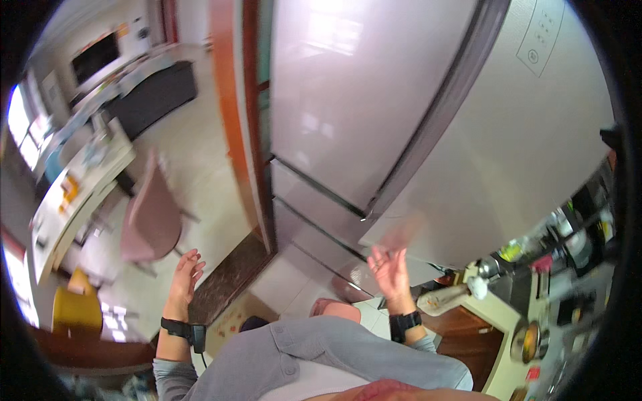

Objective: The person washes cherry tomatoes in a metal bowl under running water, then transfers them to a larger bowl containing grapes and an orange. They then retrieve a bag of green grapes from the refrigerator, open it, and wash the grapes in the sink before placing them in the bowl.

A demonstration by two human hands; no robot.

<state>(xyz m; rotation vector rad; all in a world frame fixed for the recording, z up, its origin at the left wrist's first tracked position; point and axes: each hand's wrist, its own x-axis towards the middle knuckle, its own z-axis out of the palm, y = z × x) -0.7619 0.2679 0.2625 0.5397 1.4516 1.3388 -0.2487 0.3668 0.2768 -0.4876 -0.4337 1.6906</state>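
My right hand (391, 275) is raised with its fingers spread and holds nothing. It is near the lower edge of the refrigerator's right door (501, 150), where a blurred reflection shows; I cannot tell whether it touches. The refrigerator's left door (351, 90) rises straight ahead, with drawers (316, 220) under it. Whether the right door is fully closed is unclear. My left hand (188, 275) hangs in the air on the other side, its fingers loosely bent and apart, with nothing in it. Both wrists wear black straps.
An orange wooden door frame (251, 125) and a dark stone threshold (230, 280) lie to the left. Beyond stand a pink chair (153, 215), a white table (75, 200) and a yellow chair (77, 311). At right, a cluttered kitchen counter (506, 346) holds a pan (529, 343).
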